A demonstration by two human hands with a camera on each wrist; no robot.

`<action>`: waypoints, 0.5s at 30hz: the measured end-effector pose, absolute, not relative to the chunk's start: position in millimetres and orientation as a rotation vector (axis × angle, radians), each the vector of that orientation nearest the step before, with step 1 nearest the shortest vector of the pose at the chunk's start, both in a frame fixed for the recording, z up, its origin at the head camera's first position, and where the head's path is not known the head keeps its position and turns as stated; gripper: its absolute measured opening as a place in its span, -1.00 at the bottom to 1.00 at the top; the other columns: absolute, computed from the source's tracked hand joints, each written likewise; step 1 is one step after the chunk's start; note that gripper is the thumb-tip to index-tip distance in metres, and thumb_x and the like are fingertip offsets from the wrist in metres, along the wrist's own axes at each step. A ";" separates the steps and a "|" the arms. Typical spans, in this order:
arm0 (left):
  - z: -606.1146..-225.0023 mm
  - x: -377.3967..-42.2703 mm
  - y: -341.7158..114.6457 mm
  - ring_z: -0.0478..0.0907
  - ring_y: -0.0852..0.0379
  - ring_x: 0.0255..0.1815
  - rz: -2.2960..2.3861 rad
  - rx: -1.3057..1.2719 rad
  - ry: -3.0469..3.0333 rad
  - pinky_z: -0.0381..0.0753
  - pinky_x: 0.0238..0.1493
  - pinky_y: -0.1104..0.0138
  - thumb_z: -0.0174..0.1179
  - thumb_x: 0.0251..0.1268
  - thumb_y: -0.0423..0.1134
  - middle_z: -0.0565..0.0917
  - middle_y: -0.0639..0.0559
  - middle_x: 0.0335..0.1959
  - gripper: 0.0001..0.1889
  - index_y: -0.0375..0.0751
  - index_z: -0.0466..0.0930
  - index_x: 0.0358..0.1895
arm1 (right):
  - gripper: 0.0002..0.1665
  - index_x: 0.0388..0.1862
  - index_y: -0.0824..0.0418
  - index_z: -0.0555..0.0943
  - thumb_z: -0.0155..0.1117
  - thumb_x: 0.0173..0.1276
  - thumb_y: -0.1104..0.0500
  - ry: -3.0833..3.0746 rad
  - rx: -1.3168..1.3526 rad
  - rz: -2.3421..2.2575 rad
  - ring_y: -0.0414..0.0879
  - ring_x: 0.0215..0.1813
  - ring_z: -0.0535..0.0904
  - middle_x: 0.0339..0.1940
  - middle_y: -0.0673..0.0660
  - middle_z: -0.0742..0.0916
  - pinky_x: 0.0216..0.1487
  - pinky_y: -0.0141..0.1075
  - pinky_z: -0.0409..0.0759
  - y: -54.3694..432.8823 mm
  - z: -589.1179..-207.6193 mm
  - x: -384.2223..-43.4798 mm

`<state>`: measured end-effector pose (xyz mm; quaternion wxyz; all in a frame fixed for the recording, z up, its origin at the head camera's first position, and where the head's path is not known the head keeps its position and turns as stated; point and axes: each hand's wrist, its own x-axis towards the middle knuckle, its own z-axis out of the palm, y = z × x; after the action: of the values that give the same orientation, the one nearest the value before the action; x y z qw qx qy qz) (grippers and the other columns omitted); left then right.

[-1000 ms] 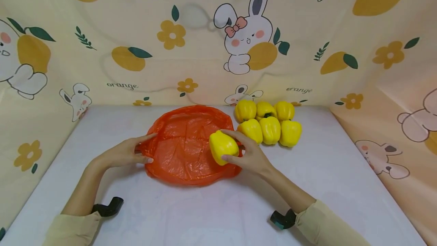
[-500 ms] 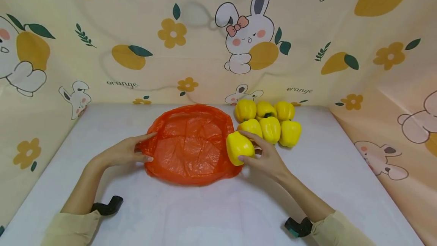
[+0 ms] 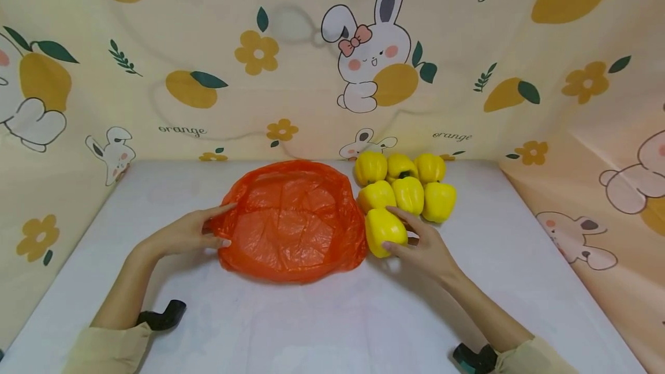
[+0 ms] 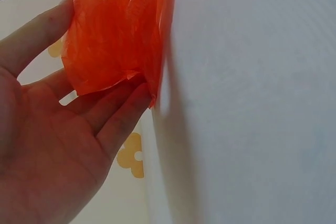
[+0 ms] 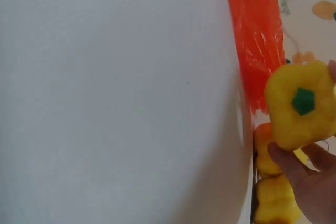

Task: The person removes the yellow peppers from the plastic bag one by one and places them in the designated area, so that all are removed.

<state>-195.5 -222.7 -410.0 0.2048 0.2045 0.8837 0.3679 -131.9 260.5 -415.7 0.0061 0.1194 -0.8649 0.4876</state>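
An orange-red plastic bag (image 3: 291,218) lies spread on the white table with its mouth facing up. At its left side, my left hand (image 3: 189,232) holds the rim between thumb and fingers; in the left wrist view, thin plastic hangs over the fingers of this left hand (image 4: 68,129) and hides some fingertips. My right hand (image 3: 423,250) grips a yellow bell pepper (image 3: 385,232) just right of the bag. The right wrist view shows the green centre of this yellow bell pepper (image 5: 302,103), with the thumb underneath and fingers behind.
Several more yellow bell peppers (image 3: 407,195) stand in two rows behind the right hand, close to the back wall. Patterned cloth (image 3: 301,85) with rabbits and oranges surrounds the table (image 3: 291,328) at the back and sides.
My right hand has moved right with the bell pepper, from over the bag's right part to beside its right edge. The left hand has stayed at the bag's left rim.
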 end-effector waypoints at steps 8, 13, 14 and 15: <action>-412.9 -195.2 -222.6 0.24 -0.30 0.41 1.058 0.546 2.458 0.42 0.26 -0.22 0.36 0.25 -0.03 0.29 -0.31 0.46 -0.14 -0.14 0.15 0.56 | -0.20 0.43 -0.04 0.43 0.52 0.22 0.04 -2.754 0.281 1.506 0.11 0.20 0.55 0.36 0.13 0.53 0.15 -0.08 0.62 269.0 -416.5 -122.6; -414.6 -196.3 -224.4 0.24 -0.28 0.41 1.075 0.549 2.458 0.43 0.26 -0.21 0.36 0.25 -0.06 0.29 -0.29 0.47 -0.15 -0.11 0.16 0.56 | -0.18 0.45 -0.07 0.41 0.51 0.23 -0.02 -2.811 0.197 1.465 0.10 0.20 0.55 0.38 0.10 0.53 0.14 -0.07 0.61 275.2 -416.9 -117.9; -414.4 -196.3 -224.7 0.25 -0.29 0.41 1.078 0.560 2.456 0.43 0.26 -0.21 0.36 0.25 -0.07 0.29 -0.30 0.47 -0.15 -0.11 0.15 0.56 | -0.18 0.46 -0.06 0.40 0.50 0.23 -0.03 -2.820 0.184 1.452 0.11 0.19 0.55 0.38 0.11 0.53 0.14 -0.06 0.60 276.5 -417.4 -117.6; -414.0 -196.1 -224.8 0.26 -0.29 0.40 1.084 0.566 2.452 0.43 0.26 -0.21 0.36 0.26 -0.08 0.30 -0.30 0.46 -0.16 -0.11 0.15 0.56 | -0.17 0.46 -0.05 0.39 0.49 0.24 -0.03 -2.826 0.174 1.449 0.11 0.20 0.54 0.39 0.11 0.52 0.16 -0.05 0.59 277.9 -418.0 -117.6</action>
<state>-196.1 -224.8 -414.0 0.1992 0.2026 0.8769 0.3877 -117.6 277.9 -418.0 -0.0196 0.0548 -0.8883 0.4555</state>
